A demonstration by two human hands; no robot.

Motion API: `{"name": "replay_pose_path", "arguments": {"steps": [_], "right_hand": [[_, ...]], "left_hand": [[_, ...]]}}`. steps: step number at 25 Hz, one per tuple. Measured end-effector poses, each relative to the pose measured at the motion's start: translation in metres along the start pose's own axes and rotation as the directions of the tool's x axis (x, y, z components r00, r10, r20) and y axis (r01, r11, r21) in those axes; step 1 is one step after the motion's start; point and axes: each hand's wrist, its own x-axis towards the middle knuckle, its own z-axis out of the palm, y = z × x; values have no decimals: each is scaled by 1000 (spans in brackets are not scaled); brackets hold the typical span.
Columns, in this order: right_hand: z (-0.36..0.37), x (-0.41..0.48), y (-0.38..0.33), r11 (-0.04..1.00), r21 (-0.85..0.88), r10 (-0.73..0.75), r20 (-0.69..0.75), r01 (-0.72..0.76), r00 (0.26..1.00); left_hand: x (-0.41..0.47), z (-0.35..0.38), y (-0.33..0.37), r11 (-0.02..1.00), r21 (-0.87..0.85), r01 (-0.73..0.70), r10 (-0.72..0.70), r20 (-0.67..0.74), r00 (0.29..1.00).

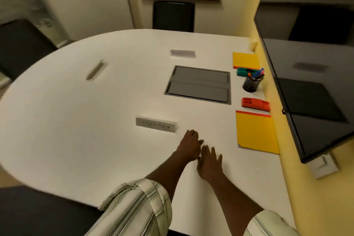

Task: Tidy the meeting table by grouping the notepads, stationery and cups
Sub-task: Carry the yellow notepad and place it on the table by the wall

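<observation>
Along the right edge of the white table lie two yellow notepads, one near and one far. Between them stand a black mesh pen cup with coloured pens, a green stapler-like item and a red one. A pale paper cup stands at the far right corner. My left hand and my right hand hover side by side over the table's near middle, fingers spread, holding nothing, left of the near notepad.
Three name plates stand on the table: one just beyond my left hand, one far and one at the left. A grey cable hatch is set into the tabletop. Black chairs surround it; a dark screen hangs at right.
</observation>
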Motion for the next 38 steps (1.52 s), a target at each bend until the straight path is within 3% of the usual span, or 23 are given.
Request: {"name": "replay_pose_path", "arguments": {"steps": [8, 13, 16, 24, 31, 35, 38], "right_hand": [[-40, -31, -118, 929, -133, -358, -89, 346, 929], [-82, -44, -215, 874, -95, -486, -176, 477, 856], [-90, -59, -288, 834, -69, -548, -220, 548, 807], [-83, -113, -480, 822, -35, -552, -295, 569, 780], [-35, -162, -637, 788, -87, -610, -241, 609, 755], [-8, -163, -716, 736, -138, -676, -197, 663, 710], [5, -142, -774, 742, -170, -671, -175, 649, 721]], "left_hand": [[-79, -101, -44, 983, 43, 179, -169, -183, 969], [-124, -199, -81, 978, 150, 144, -91, -313, 945], [-170, -259, -122, 962, 142, 233, -155, -417, 896], [-323, -394, -279, 904, 216, 368, -171, -607, 776], [-428, -432, -406, 917, 50, 395, -258, -681, 685], [-454, -443, -482, 887, -50, 460, -367, -680, 635], [-461, -453, -535, 877, -93, 471, -404, -673, 620]]}}
